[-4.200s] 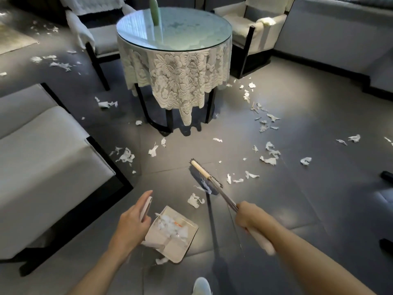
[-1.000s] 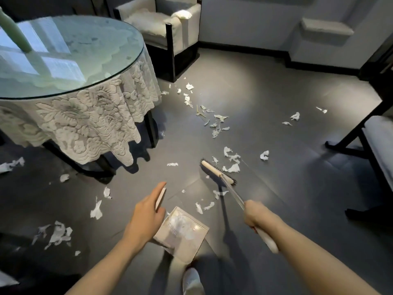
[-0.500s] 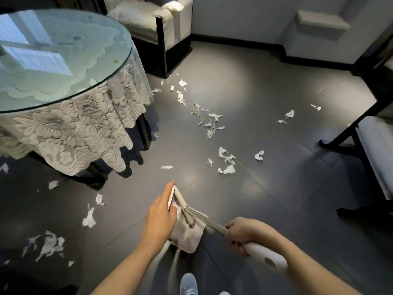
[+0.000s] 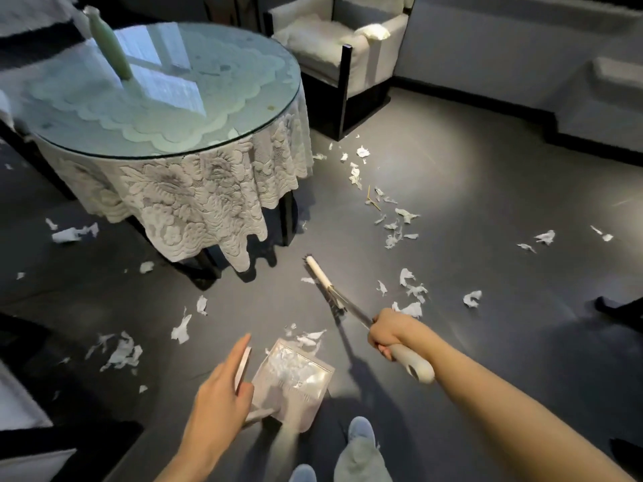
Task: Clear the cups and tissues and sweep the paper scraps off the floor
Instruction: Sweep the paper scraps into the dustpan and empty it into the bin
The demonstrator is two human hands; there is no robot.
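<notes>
Nearest me, my left hand (image 4: 222, 387) holds the dustpan (image 4: 295, 380) by its flat upright handle, fingers straight along it and thumb pinching from the other side. The dustpan is pale and square. White paper scraps (image 4: 288, 363) lie heaped in it, and a few more rest at its far lip. Its near edge is blurred.

To the right, my right hand (image 4: 389, 330) is clenched round the brush (image 4: 325, 278), where the white grip meets a thin metal shaft. The end of the grip sticks out behind my fist. The brush head is a pale bar beyond the dustpan and clear of it, down at the grey floor (image 4: 452, 189), with one small scrap just beside it.

Further scraps are torn, crumpled and white. Some lie just beyond my right hand, others left of the dustpan. A loose trail runs on toward the armchair (image 4: 334, 40).

The round glass-topped table (image 4: 167, 147) stands far left under a lace cloth (image 4: 195, 196), with a pale green bottle (image 4: 108, 43) on it.
</notes>
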